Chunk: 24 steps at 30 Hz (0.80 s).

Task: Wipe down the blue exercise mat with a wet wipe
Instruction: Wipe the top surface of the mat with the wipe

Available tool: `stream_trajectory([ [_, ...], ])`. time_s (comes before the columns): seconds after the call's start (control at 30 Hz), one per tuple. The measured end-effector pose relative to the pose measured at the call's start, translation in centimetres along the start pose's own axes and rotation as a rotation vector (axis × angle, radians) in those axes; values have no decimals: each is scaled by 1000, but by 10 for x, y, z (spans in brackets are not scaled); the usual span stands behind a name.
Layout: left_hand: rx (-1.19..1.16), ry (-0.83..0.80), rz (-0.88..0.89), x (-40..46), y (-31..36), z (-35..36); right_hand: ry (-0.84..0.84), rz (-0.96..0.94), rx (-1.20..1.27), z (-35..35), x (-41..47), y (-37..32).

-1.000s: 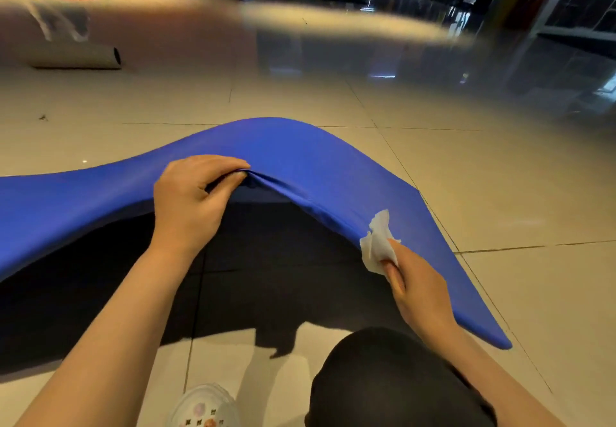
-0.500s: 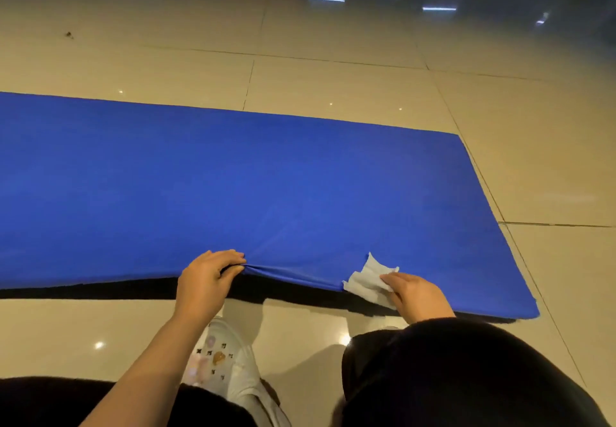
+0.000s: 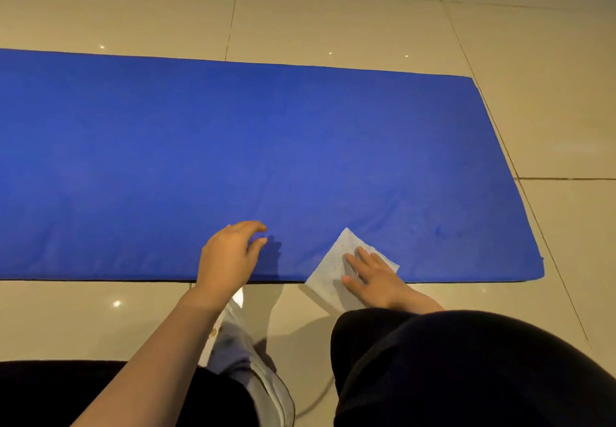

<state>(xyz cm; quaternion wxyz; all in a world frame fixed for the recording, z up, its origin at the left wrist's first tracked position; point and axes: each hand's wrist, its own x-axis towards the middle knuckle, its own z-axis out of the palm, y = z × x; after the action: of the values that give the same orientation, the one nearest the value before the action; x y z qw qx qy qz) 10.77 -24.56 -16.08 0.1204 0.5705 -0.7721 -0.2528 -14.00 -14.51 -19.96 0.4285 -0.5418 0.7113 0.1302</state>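
Observation:
The blue exercise mat lies flat on the tiled floor and stretches across the view, its right end visible and its left end cut off. A white wet wipe is spread over the mat's near edge, partly on the floor. My right hand presses flat on the wipe with straight fingers. Just left of it, my left hand hovers over the near edge with loosely curved fingers and holds nothing.
Beige floor tiles surround the mat. My knees in black trousers and a white shoe fill the bottom of the view, close to the mat's near edge.
The mat was lifted and folded over, and now lies flat. My left hand has let go of its edge. The crumpled wipe is now spread flat under my right hand.

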Motion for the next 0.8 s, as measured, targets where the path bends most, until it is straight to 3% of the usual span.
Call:
stream_trajectory([
  [0.07, 1, -155, -80, 9, -5, 20, -4, -24, -45, 7, 11, 8],
  [0.13, 145, -361, -192, 16, -13, 45, 37, -46, -113, 14, 24, 17],
  [0.23, 291, -598, -314, 14, -17, 81, 251, -68, -227, 35, 39, 12],
  [0.3, 321, -633, -339, 12, -18, 97, 455, -142, -211, 51, 54, 5],
  [0.43, 346, -658, -373, 16, -20, 107, 647, -220, -236, 55, 100, -14],
  [0.6, 284, -685, -388, 17, -17, 101, 709, -387, -187, 27, 145, -35],
  [0.73, 281, -713, -402, 20, -17, 93, 803, -149, -172, -8, 150, 55],
  [0.8, 309, -721, -391, 18, -15, 92, 770, -3, -157, -15, 128, 110],
])
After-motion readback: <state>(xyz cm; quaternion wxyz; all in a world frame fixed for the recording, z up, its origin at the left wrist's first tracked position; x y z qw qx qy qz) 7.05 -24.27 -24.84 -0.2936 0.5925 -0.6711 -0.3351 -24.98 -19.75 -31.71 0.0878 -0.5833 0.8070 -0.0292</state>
